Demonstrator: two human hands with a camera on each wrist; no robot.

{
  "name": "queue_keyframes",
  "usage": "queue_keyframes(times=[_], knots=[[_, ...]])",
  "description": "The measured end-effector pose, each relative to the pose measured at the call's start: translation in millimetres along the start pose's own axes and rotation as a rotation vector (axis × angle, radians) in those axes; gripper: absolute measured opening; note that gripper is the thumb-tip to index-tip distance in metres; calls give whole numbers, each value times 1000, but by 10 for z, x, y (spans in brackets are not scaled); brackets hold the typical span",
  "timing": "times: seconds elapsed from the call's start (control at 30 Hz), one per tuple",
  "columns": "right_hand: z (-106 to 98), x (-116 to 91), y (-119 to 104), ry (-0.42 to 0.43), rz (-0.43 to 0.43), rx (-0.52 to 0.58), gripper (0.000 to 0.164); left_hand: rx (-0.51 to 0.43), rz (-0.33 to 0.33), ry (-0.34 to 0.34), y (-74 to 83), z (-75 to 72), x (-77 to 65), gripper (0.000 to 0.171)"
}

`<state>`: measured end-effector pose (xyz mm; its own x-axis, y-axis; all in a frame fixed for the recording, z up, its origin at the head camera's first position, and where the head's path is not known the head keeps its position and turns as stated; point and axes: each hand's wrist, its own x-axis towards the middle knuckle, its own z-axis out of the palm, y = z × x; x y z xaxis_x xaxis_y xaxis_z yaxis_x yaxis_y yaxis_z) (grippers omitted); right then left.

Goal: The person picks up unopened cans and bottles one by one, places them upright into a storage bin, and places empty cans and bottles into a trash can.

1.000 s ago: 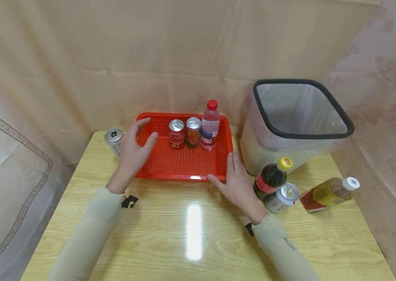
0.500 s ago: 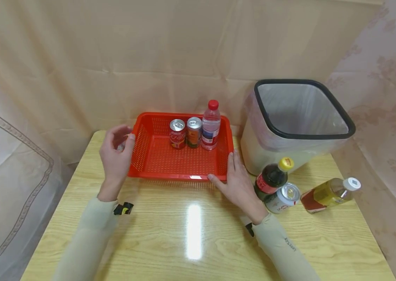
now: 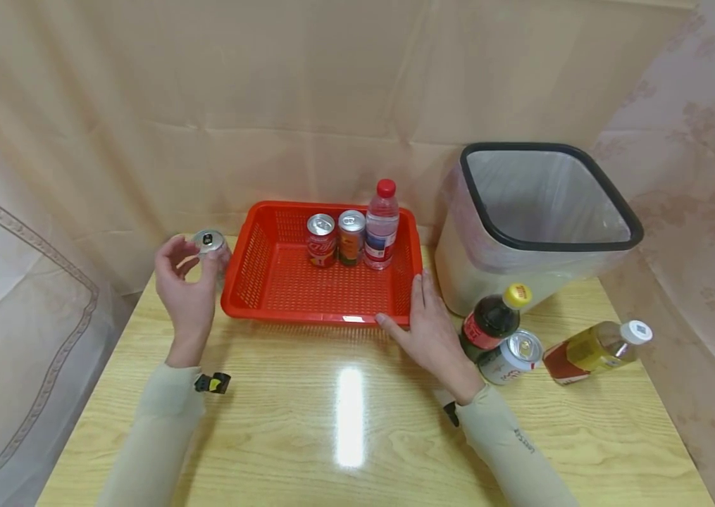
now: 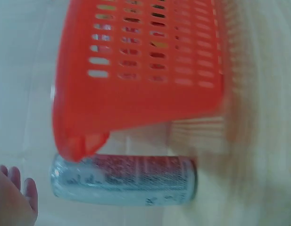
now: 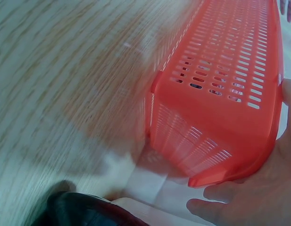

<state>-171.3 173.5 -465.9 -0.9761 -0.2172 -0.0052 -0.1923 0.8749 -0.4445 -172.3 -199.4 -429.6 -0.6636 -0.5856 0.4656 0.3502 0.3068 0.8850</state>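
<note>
A silver can (image 3: pixel 213 243) with a dark opening in its top stands left of the red plastic basket (image 3: pixel 256 313). My left hand (image 3: pixel 189 299) is beside that can, fingers loosely bent and holding nothing; in the left wrist view its fingertips are apart from the can (image 4: pixel 126 180). On the basket's front right corner rests my right hand (image 3: pixel 430 334), fingers straight along the side and thumb over the front rim. Inside the basket stand a red can (image 3: pixel 321 243), an orange can (image 3: pixel 351 239) and a clear bottle with a red cap (image 3: pixel 381 229).
A bin (image 3: pixel 458 267) with a black rim and a plastic liner stands at the back right. In front of it are a dark cola bottle (image 3: pixel 487 324) with a yellow cap and a white can (image 3: pixel 509 359). A tea-coloured bottle (image 3: pixel 592 352) leans farther right.
My left hand has moved left from over the basket to beside the silver can, uncovering the basket's left end. My right hand has stayed on the basket's corner.
</note>
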Motion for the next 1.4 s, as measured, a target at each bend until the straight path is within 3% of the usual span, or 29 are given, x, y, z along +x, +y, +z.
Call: queue_keyframes(times=[0.2,0.5,0.87,1.2,1.4], knots=[[-3,2,-7,9,-3,3,119,13,-93,-15,-147,-94,16,62],[1,-1,-4,11,-7,4,120,119,-284,-213,-370,-230,95,96],[7,-1,-3,18,-7,4,119,210,-401,-429,-494,-228,343,117],[7,0,0,8,4,13,119,153,-414,-512,-511,-148,502,112],[4,8,-4,5,10,16,119,199,-348,-499,-592,-98,525,99]])
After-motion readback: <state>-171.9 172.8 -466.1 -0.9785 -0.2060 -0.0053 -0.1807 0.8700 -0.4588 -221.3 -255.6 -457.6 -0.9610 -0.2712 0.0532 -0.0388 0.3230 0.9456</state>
